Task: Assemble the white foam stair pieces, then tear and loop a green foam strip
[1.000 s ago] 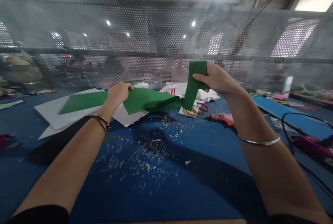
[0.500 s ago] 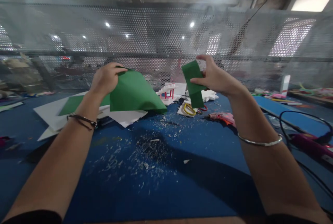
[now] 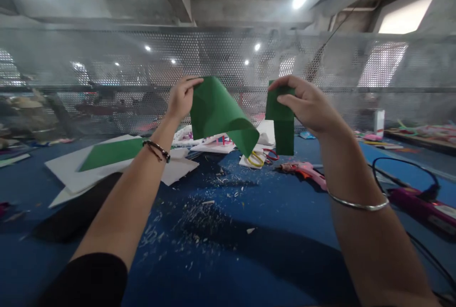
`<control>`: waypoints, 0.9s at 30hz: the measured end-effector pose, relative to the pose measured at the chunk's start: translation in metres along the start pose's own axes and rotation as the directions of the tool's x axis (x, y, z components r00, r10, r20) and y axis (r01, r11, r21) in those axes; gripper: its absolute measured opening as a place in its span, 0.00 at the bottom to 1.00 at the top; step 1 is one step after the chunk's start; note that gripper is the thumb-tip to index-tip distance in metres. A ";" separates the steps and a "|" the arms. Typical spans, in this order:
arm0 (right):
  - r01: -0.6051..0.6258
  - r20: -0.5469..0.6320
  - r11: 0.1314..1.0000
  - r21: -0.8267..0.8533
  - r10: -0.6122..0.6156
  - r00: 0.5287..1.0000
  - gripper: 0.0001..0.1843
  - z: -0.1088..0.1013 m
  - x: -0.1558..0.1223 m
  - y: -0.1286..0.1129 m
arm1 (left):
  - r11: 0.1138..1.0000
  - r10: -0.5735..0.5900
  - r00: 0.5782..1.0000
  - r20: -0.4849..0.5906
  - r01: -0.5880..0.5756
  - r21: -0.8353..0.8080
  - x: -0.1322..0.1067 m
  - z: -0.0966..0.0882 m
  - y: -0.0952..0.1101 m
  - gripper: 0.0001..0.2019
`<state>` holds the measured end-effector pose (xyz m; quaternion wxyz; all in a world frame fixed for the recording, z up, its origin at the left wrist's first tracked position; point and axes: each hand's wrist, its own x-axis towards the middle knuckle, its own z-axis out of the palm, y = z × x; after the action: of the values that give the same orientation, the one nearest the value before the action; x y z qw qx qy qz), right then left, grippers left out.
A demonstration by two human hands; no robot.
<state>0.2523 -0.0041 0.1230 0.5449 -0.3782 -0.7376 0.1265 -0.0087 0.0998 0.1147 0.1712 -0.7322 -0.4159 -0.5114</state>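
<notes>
My left hand (image 3: 181,99) pinches the upper edge of a large green paper sheet (image 3: 217,107), which hangs above the table with its lower right corner curling. To the right, my right hand (image 3: 302,102) grips a narrow green paper strip (image 3: 284,131) between thumb and fingers. The strip hangs nearly upright, apart from the sheet. Below the two pieces lie scissors (image 3: 256,158) with yellow and red handles, partly over a white scrap. A pink glue gun (image 3: 304,171) rests on the table under my right hand.
White sheets with a green sheet (image 3: 110,152) on top lie at left, beside a black object (image 3: 78,209). White scraps litter the blue table (image 3: 213,278). A purple tool (image 3: 423,209) with a black cord is at right. A perforated metal screen (image 3: 221,50) stands behind.
My left hand has moved right and up with the green sheet, closer to my right hand. The strip has shifted slightly right and hangs straighter. The camera view has tilted up.
</notes>
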 end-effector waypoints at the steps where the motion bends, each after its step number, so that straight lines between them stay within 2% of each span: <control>1: 0.011 0.013 1.000 0.013 -0.012 1.000 0.14 0.001 -0.001 -0.002 | 0.999 -0.036 0.999 0.026 0.035 0.023 -0.005 0.004 -0.006 0.21; 3: 0.045 0.049 0.998 0.032 -0.047 0.998 0.15 0.002 -0.002 -0.004 | 0.996 -0.070 0.991 0.112 0.064 0.060 -0.020 0.011 -0.017 0.19; 5: 0.060 0.077 0.997 0.043 -0.063 0.995 0.16 0.003 -0.003 -0.005 | 0.994 -0.077 0.965 0.251 0.056 0.090 -0.039 0.018 -0.027 0.12; 9: 0.066 0.151 0.998 0.023 -0.069 0.986 0.15 0.003 -0.004 -0.005 | 0.989 -0.081 0.835 0.545 -0.002 0.150 -0.075 0.021 -0.043 0.11; 12: 0.067 0.200 0.997 0.044 -0.075 0.977 0.15 0.003 -0.005 -0.006 | 0.980 -0.092 0.745 0.661 -0.051 0.195 -0.089 0.012 -0.051 0.11; 14: 0.071 0.222 0.995 0.065 -0.084 0.972 0.17 0.005 -0.006 -0.008 | 0.974 -0.088 0.710 0.699 -0.087 0.211 -0.092 0.004 -0.052 0.11; 17: 0.069 0.257 0.995 0.074 -0.086 0.963 0.19 0.008 -0.009 -0.011 | 0.972 -0.032 0.681 0.732 -0.149 0.181 -0.093 -0.010 -0.041 0.08; 21: 0.070 0.257 0.994 0.085 -0.090 0.962 0.17 0.009 -0.012 -0.018 | 0.972 0.099 0.655 0.750 -0.224 0.068 -0.093 -0.026 -0.011 0.15; 24: 0.106 0.236 0.992 0.067 -0.119 0.964 0.14 0.006 -0.016 -0.025 | 0.963 0.198 0.625 0.755 -0.268 -0.031 -0.085 -0.035 0.013 0.14; 26: 0.120 0.202 0.990 0.068 -0.131 0.971 0.13 0.003 -0.018 -0.029 | 0.955 0.246 0.629 0.738 -0.289 -0.072 -0.071 -0.038 0.025 0.11; 27: 0.122 0.176 0.990 0.072 -0.133 0.975 0.13 0.001 -0.019 -0.031 | 0.952 0.258 0.647 0.717 -0.296 -0.076 -0.060 -0.039 0.029 0.10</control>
<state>0.2408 -0.0387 0.1281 0.4942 -0.3003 -0.8025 0.1473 -0.0172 0.0301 0.0820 0.0881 -0.9238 -0.3447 -0.1413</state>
